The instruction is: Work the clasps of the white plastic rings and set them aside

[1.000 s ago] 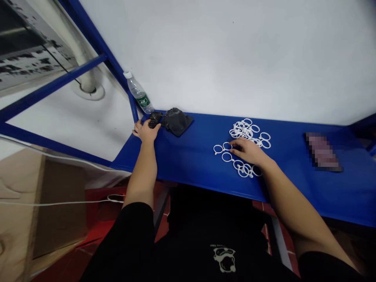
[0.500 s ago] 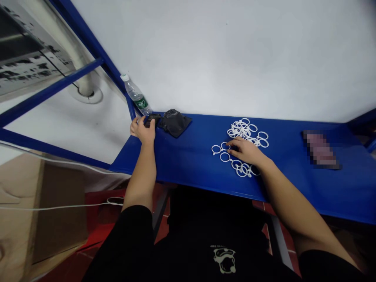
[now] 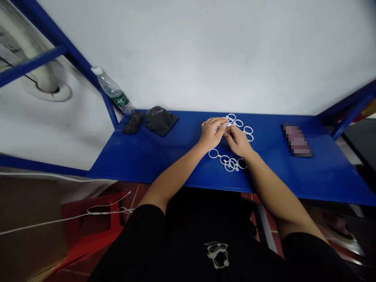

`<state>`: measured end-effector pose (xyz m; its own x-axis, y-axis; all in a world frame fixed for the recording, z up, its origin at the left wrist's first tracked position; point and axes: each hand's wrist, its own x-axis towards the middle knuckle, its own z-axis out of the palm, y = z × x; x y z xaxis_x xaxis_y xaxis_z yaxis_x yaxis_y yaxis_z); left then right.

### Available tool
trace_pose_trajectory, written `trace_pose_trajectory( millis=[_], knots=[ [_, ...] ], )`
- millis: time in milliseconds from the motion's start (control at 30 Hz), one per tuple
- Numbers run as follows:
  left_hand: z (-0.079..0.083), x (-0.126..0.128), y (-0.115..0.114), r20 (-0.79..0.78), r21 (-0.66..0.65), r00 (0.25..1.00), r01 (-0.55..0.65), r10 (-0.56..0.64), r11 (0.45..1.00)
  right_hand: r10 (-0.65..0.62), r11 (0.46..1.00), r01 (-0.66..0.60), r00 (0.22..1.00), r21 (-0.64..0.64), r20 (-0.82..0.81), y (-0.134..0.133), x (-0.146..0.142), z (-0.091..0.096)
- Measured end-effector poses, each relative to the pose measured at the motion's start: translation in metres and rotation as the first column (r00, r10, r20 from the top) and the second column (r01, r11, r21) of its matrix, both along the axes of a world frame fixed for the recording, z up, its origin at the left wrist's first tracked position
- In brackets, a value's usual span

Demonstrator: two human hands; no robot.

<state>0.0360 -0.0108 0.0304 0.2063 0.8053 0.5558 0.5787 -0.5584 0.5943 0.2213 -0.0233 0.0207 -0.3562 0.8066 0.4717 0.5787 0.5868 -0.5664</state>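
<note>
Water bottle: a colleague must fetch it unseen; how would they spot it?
Follow the blue bench to its far left corner by the white wall. There, left of the black pouch, the water bottle stands beside the frame post: clear plastic, white cap, green label.

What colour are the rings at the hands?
White: the rings show clearest in the head view, against the blue shelf.

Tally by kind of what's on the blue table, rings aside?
Plastic bottle: 1
Black pouch: 1
Blurred-out items: 2, the second at far right
Total: 4
White rings: not counted, the left hand and right hand cover some.
</note>
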Motion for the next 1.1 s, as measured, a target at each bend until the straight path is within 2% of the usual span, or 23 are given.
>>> trace_pose_trajectory(
  millis=[67, 167, 333, 467, 633, 867, 1100],
  knots=[
    [-0.009, 0.000, 0.000, 0.052, 0.037, 0.997, 0.062, -0.064, 0.997, -0.034, 0.999, 0.036, 0.997, 0.026, -0.069, -0.003, 0.000, 0.005],
    [-0.019, -0.009, -0.001, 0.082, 0.062, 0.983, 0.163, -0.167, 0.985, -0.052, 0.998, 0.055, 0.995, 0.023, -0.085, -0.009, -0.002, 0.010],
    [-0.025, -0.015, 0.002, 0.129, 0.063, 0.967, 0.213, -0.219, 0.975, -0.107, 0.994, 0.106, 0.993, -0.009, -0.049, -0.014, -0.007, 0.014],
    [-0.029, -0.009, 0.001, 0.155, 0.059, 0.966, 0.200, -0.207, 0.978, -0.134, 0.991, 0.134, 0.990, -0.009, -0.047, -0.012, -0.006, 0.013],
    [-0.031, -0.006, -0.001, 0.200, 0.127, 0.955, 0.195, -0.218, 0.973, -0.090, 0.996, 0.089, 0.995, -0.018, -0.047, -0.009, -0.004, 0.011],
    [-0.033, -0.004, -0.001, 0.203, 0.139, 0.964, 0.144, -0.170, 0.980, -0.068, 0.997, 0.067, 0.997, -0.037, -0.033, -0.005, -0.003, 0.008],
    [-0.031, -0.005, 0.002, 0.155, 0.032, 0.984, 0.084, -0.088, 0.996, -0.048, 0.995, 0.047, 0.999, -0.088, -0.009, -0.004, -0.003, 0.008]
  ],
)
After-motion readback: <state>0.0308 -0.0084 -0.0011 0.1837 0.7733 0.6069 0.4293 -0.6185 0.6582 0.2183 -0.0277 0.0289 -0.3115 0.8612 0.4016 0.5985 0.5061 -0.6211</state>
